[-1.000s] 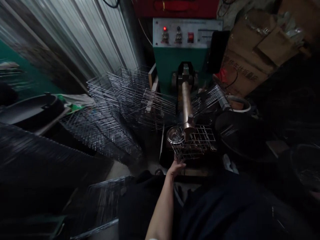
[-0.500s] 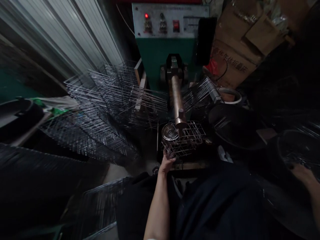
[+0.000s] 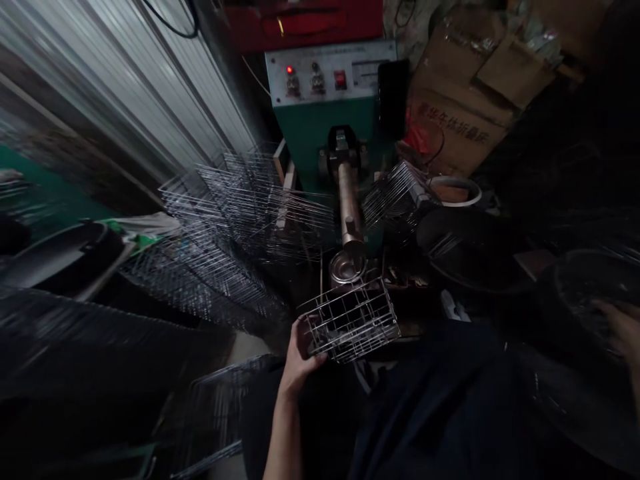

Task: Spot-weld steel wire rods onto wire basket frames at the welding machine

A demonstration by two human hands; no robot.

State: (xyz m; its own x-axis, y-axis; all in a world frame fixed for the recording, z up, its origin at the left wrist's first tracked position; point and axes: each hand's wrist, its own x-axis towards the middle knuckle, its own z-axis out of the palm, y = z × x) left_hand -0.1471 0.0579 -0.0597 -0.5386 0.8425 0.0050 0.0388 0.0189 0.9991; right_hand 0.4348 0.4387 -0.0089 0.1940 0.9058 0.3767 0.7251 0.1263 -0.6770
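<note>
My left hand grips the left end of a small wire basket, thumb on the near side and fingers around the wires. The basket is tilted and hangs in front of the copper-coloured arm of a green machine. Below the tip of that arm sits a round shiny metal cup. At the far right my right hand is over a dark round tub; its fingers are dim and blurred, and whether they hold anything cannot be made out.
Wire racks are stacked to the left of the machine, and another wire panel lies low at the left. More bent wire pieces stand right of the arm. A dark pan and a cardboard box are further right.
My left hand has drawn the wire basket away from under the machine arm, toward me and slightly left. The round cup now shows more fully. My right hand stays at the dark tub.
</note>
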